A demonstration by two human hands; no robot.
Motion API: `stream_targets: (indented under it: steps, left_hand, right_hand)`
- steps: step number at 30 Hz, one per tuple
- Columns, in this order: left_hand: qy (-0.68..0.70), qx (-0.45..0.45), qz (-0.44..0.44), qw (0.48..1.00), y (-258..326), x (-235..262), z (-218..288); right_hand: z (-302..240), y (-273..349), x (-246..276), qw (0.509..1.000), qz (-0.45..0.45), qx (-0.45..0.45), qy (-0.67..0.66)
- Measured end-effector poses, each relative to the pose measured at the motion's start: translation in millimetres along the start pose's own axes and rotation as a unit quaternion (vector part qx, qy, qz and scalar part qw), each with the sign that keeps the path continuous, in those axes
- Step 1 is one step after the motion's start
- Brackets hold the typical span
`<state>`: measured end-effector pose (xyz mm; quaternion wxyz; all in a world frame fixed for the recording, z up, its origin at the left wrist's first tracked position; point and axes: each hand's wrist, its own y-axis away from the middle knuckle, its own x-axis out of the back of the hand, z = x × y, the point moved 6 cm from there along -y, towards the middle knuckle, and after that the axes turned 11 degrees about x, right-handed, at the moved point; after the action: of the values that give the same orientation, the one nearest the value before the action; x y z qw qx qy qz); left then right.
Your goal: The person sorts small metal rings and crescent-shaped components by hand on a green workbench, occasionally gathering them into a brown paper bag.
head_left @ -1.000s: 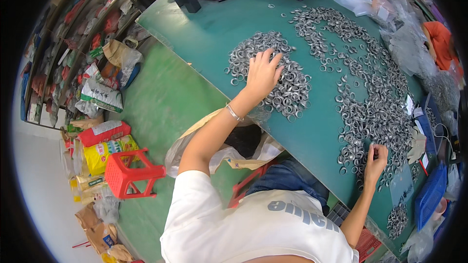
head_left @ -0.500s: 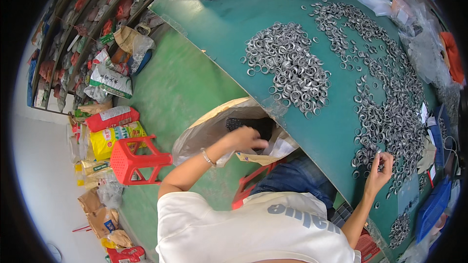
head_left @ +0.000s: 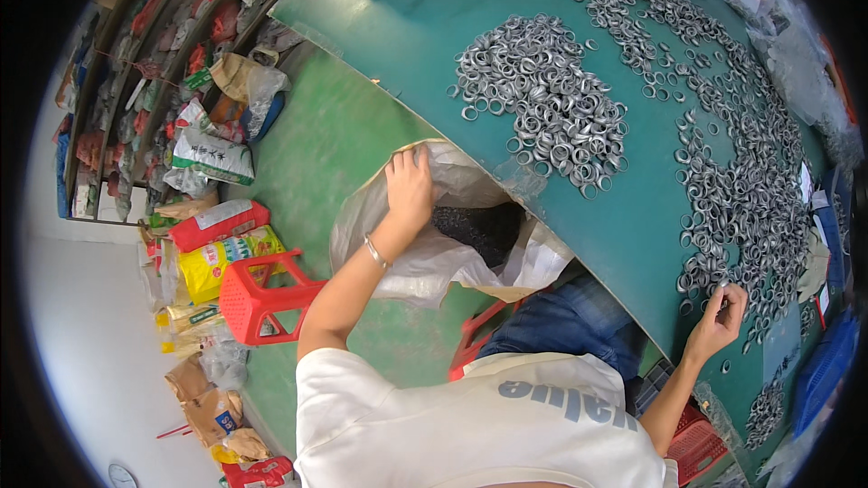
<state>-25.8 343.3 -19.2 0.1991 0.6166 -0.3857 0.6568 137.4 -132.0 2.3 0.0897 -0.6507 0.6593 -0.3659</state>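
Observation:
My left hand [head_left: 411,190] is closed on the upper rim of a large paper sack [head_left: 380,267] with a pale lining. Dark material [head_left: 479,230], too fine to make out, lies in the sack's wide mouth. Over the table's right side, my right hand [head_left: 716,325] pinches a small grey metal ring [head_left: 723,285] between thumb and fingers. Just beyond it spreads a big scatter of similar rings [head_left: 746,190]. A separate heap of rings [head_left: 542,99] lies on the green tabletop [head_left: 624,244], nearer its left edge.
A red plastic stool [head_left: 258,303] stands on the floor left of the sack. Shelves [head_left: 149,81] full of bags line the far left, with packed bags [head_left: 212,158] below. Clear plastic bags [head_left: 787,63] and a blue tray [head_left: 825,370] sit along the table's right.
My left hand has moved up and away from above the sack's mouth to its rim, and the mouth gapes wider. My right hand still pinches a ring. The whole view has shifted slightly.

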Motion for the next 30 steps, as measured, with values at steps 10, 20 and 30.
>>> stream_targets:
  steps: [10,20,30]
  left_hand:
    - [0.098,0.094,-0.22,0.966,-9.7,-2.2,-35.1]
    - [0.052,0.097,-0.22,0.969,24.3,-46.8,-74.9]
    - [0.036,0.168,-0.158,0.972,91.7,-15.3,-117.9]
  right_hand:
    - [21.0,6.3,8.5,0.999,0.045,-0.008,-0.023]
    - [17.5,6.7,13.0,0.997,0.051,-0.036,-0.044]
    - [7.9,2.9,11.1,0.997,0.031,-0.021,-0.071]
